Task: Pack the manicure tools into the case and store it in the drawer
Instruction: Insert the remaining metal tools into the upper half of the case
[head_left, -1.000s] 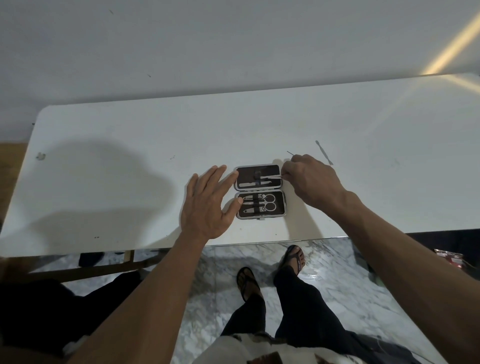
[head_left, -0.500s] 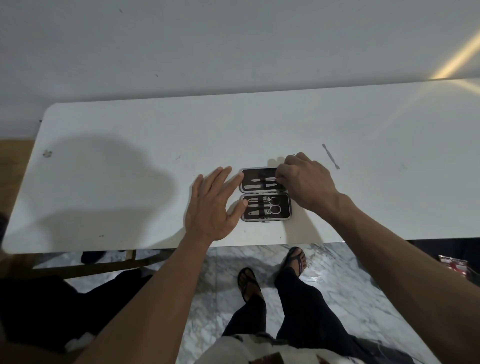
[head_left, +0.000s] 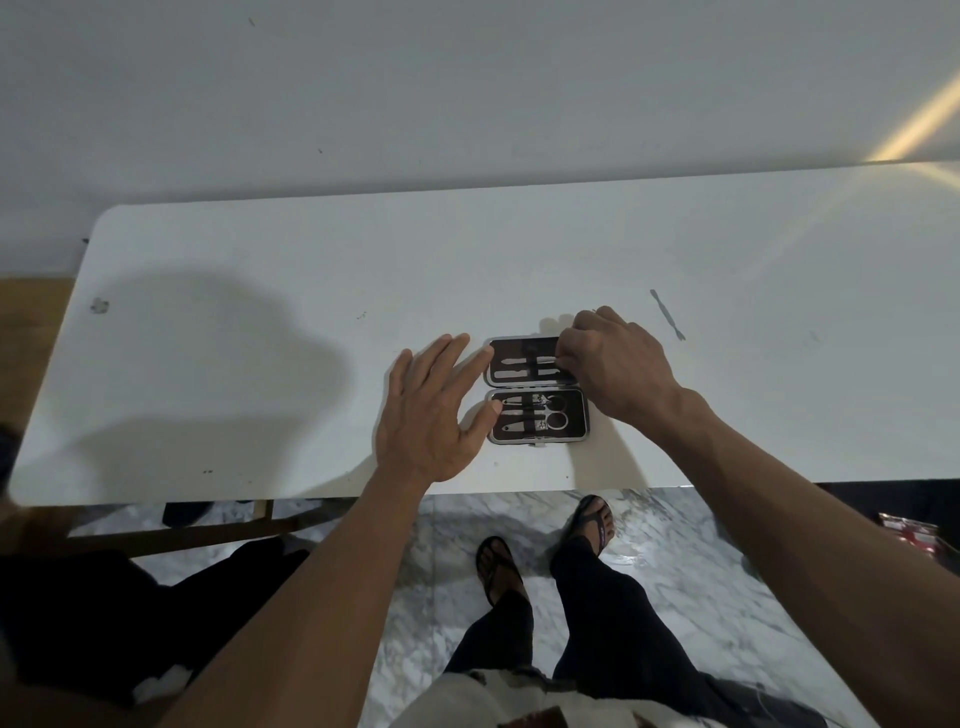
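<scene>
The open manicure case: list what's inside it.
The open dark-lined manicure case holds two slim metal tools in its far half, scissors and more tools in the near half. The right hand covers the far half's right end.

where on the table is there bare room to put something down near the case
The table is bare from the left hand out to the left edge, and along the strip between the case and the wall. Right of the right hand lies a loose metal tool; beyond it is bare. Crowded: both hands flank the case.
</scene>
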